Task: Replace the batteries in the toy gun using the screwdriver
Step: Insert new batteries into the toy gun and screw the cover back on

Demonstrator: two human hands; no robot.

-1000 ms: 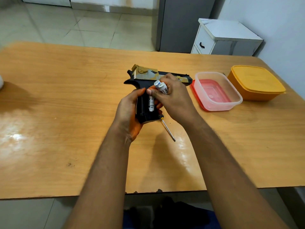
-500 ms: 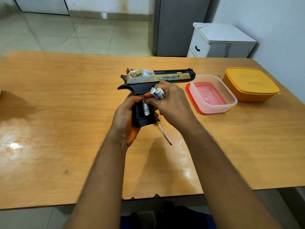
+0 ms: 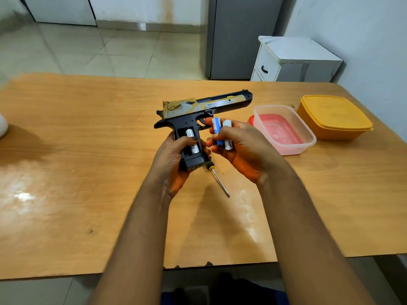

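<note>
Head view: my left hand (image 3: pixel 176 155) grips the toy gun (image 3: pixel 198 115) by its grip, held up off the table (image 3: pixel 88 172), barrel pointing right, with the open battery compartment (image 3: pixel 191 143) facing me. One battery (image 3: pixel 192 142) sits in the right-hand slot; my left thumb lies across it, and the slot beside it looks empty. My right hand (image 3: pixel 240 148) is just beside the grip, fingers curled round two loose batteries (image 3: pixel 222 135), one blue-banded, one white. The screwdriver (image 3: pixel 220 180) lies on the table under the gun, handle partly hidden by the grip, tip pointing toward me. I cannot see the compartment cover. Step in hand, as I judge it: seating cells. To do it well: check the polarity marks in each slot, free one cell with fingertips while palming the other, spring end first, press flat. Keep the left thumb holding the seated cell down. Risk: dropping the spare cell. Clear box with red lid (image 3: pixel 284 130) and orange box (image 3: pixel 334 117) sit well to the right.
</note>
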